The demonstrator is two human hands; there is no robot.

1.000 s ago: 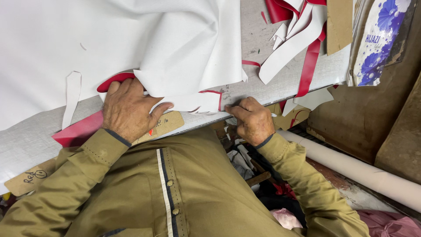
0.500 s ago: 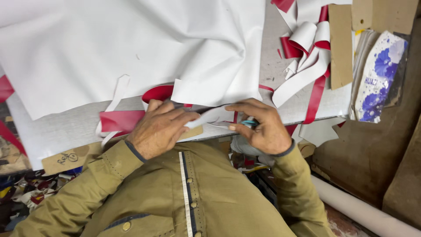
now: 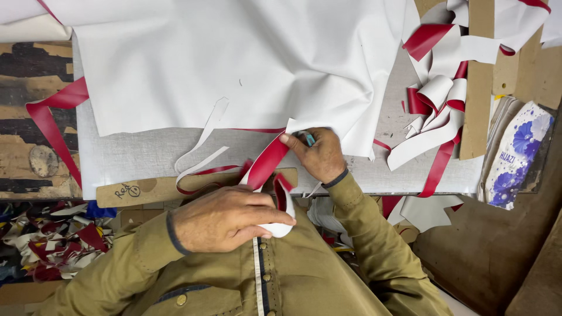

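Note:
A large white sheet of leather-like material [image 3: 234, 64] lies spread over the grey cutting board [image 3: 140, 155]. My left hand [image 3: 225, 219] is drawn back near my chest and grips a cut piece, red on one side and white on the other [image 3: 280, 205]. My right hand [image 3: 316, 155] rests at the sheet's near edge, holding a small tool with a blue-green handle [image 3: 308, 139], its tip hidden. A red strip [image 3: 266, 164] runs between both hands. Thin white offcut strips [image 3: 202, 149] trail across the board.
Curled red and white scraps [image 3: 436, 105] pile up at the right next to a cardboard strip [image 3: 477, 82]. A cardboard template [image 3: 146, 188] lies along the near edge. A floral bag [image 3: 518, 155] leans at far right. Scraps [image 3: 47, 240] litter the floor on the left.
My left hand has pulled back from the board toward my chest, lifting the cut red and white piece. My right hand has stayed at the sheet's edge with the tool. The view has shifted.

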